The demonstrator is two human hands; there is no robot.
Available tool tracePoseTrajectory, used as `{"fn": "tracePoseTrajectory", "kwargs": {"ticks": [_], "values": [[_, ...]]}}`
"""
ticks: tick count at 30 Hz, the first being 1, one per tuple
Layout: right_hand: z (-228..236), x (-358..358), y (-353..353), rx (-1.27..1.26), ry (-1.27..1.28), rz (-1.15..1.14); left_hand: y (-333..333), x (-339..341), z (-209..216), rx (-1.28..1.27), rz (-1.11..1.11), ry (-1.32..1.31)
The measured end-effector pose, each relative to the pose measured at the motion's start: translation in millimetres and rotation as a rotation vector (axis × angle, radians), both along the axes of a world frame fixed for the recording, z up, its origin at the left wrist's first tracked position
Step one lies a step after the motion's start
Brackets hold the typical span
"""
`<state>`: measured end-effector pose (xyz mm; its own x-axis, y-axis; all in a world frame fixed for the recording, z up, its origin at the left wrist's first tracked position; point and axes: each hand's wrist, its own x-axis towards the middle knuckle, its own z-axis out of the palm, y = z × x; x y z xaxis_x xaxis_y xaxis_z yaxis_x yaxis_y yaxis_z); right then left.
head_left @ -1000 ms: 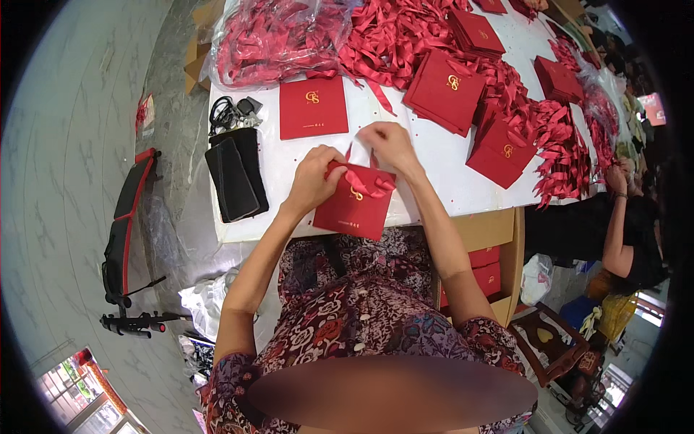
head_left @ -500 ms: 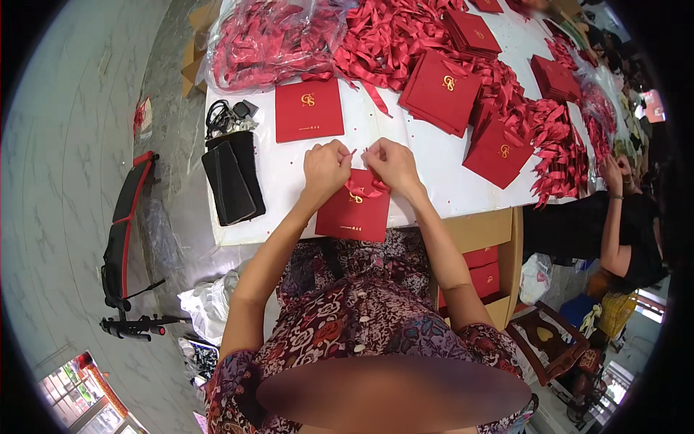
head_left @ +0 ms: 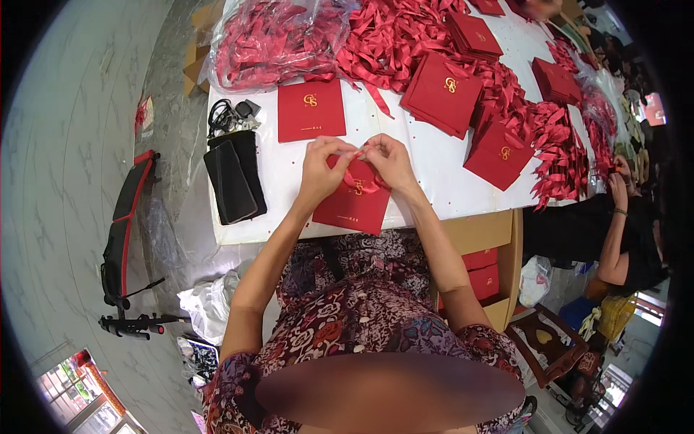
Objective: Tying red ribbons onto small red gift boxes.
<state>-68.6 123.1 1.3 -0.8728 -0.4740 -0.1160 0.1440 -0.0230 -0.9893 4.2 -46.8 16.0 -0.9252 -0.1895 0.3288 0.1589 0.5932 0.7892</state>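
Observation:
A flat red gift bag [head_left: 350, 211] with gold print lies at the table's front edge, tilted a little, below my two hands. A red satin ribbon [head_left: 370, 187] loops over its upper part. At the bag's far edge my left hand [head_left: 324, 166] pinches a piece of this ribbon, thumb and fingertips pressed together. My right hand [head_left: 389, 163] meets it there, also closed in a pinch on the ribbon. The fingertips of both hands nearly touch, and they partly hide the ribbon ends. Just beyond my left hand lies another flat red bag [head_left: 311, 110].
Loose red ribbons [head_left: 397, 43] are heaped at the back, some in a clear plastic bag [head_left: 278, 47]. Stacked red bags [head_left: 442, 94] lie to the right. A black phone-like case [head_left: 233, 181] and cables [head_left: 220, 116] sit at left. An open carton [head_left: 510, 253] stands below the table; a co-worker's arm [head_left: 617, 231] is at right.
My hands have come together, and the ribbon ends that were apart now meet between my fingers. The bag under them has tilted and shifted slightly.

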Motion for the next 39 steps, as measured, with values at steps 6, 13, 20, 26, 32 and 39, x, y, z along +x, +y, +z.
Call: {"fn": "tracePoseTrajectory", "kwargs": {"ticks": [6, 13, 20, 26, 32, 39], "values": [[13, -14, 7, -0.104, -0.122, -0.17, -24, 19, 4, 0.768, -0.055, -0.374], [17, -17, -12, -0.206, -0.265, -0.342, -4, 50, 17, 0.823, -0.058, -0.351], [1, -54, -10, -0.201, -0.092, -0.377, 19, 90, 26, 0.664, -0.009, -0.237], [1, -57, -15, -0.21, -0.113, -0.356, 15, 101, 33, 0.374, 0.028, -0.19], [-3, -63, 0, 0.622, 0.537, -0.348, 18, 99, 47, -0.427, 0.053, -0.159], [-12, -63, 6, 0.887, 0.837, -0.357, 33, 92, 29, -0.409, -0.168, -0.302]]}}
